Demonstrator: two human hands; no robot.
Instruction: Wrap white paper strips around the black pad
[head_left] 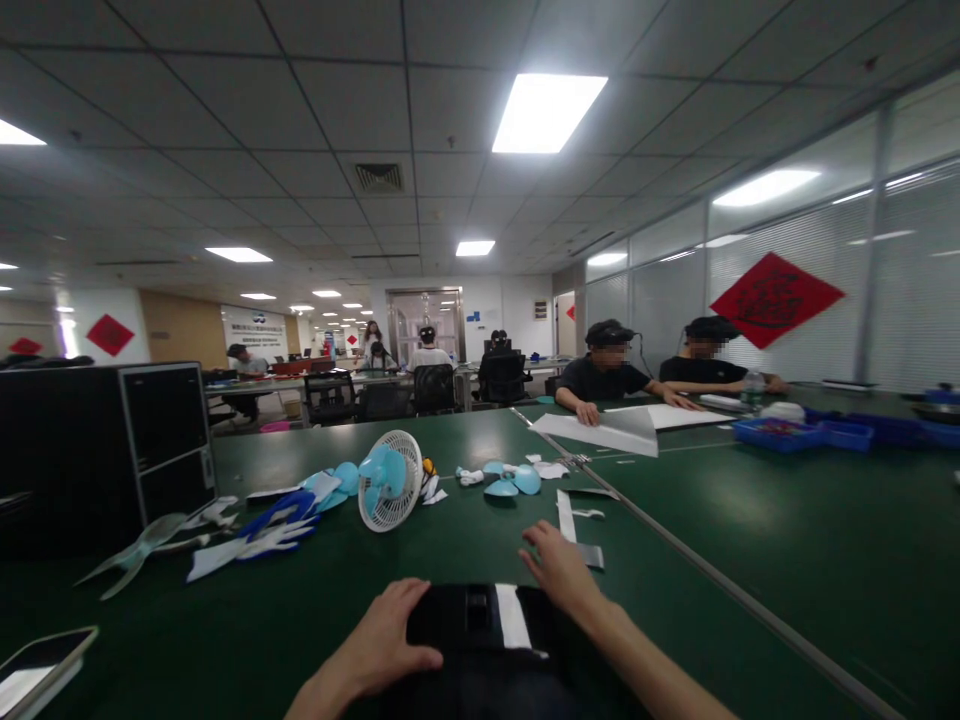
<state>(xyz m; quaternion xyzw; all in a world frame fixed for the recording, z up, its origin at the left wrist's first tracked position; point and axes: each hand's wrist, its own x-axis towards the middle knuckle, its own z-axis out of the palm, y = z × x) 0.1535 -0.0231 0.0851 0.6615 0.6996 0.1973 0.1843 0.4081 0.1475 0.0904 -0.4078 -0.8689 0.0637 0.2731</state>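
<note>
Black object (448, 622) with white strip (513, 616)

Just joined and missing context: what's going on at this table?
The wearer's left hand is at the left edge of a black object with a white strip on top. The right hand is by its far right corner; contact is unclear. Beyond it stands a white fan grille with blue blades. Across the table, a co-worker handles a white sheet.

Here's computer tower (112, 440) left | phone (45, 655) before it | work gloves (274, 535) right, then fan (386, 475) | case (448, 622) between left hand (382, 635), right hand (562, 570)
</note>
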